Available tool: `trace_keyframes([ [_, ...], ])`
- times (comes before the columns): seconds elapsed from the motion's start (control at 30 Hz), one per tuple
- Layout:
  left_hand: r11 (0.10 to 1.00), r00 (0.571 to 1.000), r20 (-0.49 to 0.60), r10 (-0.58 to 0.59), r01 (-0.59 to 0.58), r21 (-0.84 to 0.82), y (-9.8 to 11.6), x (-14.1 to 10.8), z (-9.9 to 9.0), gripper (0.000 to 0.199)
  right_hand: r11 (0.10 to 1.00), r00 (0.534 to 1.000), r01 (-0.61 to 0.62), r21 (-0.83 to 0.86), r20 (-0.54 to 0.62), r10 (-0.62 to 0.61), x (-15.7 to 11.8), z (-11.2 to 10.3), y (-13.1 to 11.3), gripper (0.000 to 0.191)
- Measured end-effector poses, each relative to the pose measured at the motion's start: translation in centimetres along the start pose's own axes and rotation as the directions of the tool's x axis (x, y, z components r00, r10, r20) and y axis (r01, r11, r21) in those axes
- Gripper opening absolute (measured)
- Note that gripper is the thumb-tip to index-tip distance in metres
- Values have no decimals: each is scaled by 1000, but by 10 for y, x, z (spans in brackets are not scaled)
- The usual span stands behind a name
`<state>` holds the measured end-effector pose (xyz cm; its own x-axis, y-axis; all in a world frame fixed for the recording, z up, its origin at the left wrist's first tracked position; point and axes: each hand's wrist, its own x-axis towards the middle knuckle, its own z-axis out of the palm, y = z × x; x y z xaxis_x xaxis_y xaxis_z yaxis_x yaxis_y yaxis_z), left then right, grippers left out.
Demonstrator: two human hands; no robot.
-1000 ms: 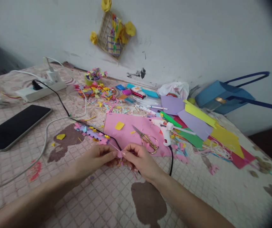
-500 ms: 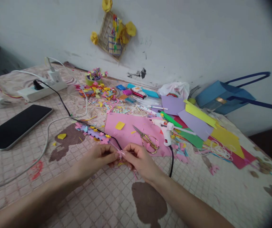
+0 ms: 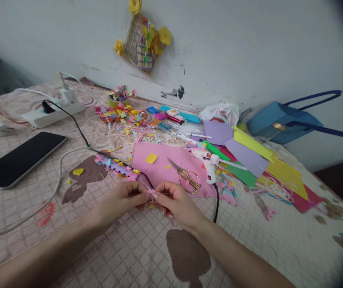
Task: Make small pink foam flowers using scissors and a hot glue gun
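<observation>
Fingertip to fingertip, my left hand and my right hand pinch a small pink paper piece between them. Both hands are closed on it, just in front of a pink sheet. A bit of yellow shows beneath the fingers; the undersides of the hands are hidden. Gold-handled scissors lie on the sheet beyond my right hand. To their right rests a white glue gun. Left of the sheet lies a strip covered with colourful paper pieces.
A black phone and a white power strip are at the left, with cables across the table. Paper scraps pile up at the back. Coloured sheets, white string and a blue bag occupy the right.
Both hands stay nearly in place, still pinching the pink piece. Only slight finger movement shows; the things on the table have not moved.
</observation>
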<state>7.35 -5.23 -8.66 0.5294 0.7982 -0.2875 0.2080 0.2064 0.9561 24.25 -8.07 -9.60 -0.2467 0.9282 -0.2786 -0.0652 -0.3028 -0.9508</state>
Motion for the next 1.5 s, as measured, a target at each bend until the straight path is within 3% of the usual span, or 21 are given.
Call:
trace_keyframes([
  [0.2, 1000, 1000, 2, 22, -22, 3, 0, 0, 1, 19, 1000, 998, -8, -1, 59, 8, -1, -2, 1, 28],
  [0.37, 997, 998, 54, 34, -37, 64, 5, -1, -2, 22, 1000, 1000, -11, -30, 28, 11, -1, -2, -2, 21],
  [0.5, 979, 987, 161, -4, -29, 200, 11, -7, -9, 26, 997, 1000, 1, -83, -24, -3, 0, -5, -5, 15],
  [0.73, 901, 992, 97, -83, 33, 432, 30, -23, -25, 28, 999, 1000, -13, -47, -15, 12, 7, -8, -10, 16],
  [0.9, 885, 999, 41, 7, -26, 464, 48, -16, -38, 25, 999, 999, -19, -28, 34, 20, 11, -10, -15, 16],
  [1.03, 870, 987, 13, 159, -147, 470, 57, 1, -41, 16, 999, 997, -37, -36, 60, 39, 15, -12, -16, 15],
  [1.27, 873, 976, 189, 106, -182, 453, 48, 29, -35, 16, 994, 991, -54, -91, 121, 65, 21, -17, -27, 15],
  [1.5, 882, 951, 308, -34, -116, 457, 52, 33, -31, 20, 994, 976, -47, -100, 209, 67, 26, -23, -31, 19],
])
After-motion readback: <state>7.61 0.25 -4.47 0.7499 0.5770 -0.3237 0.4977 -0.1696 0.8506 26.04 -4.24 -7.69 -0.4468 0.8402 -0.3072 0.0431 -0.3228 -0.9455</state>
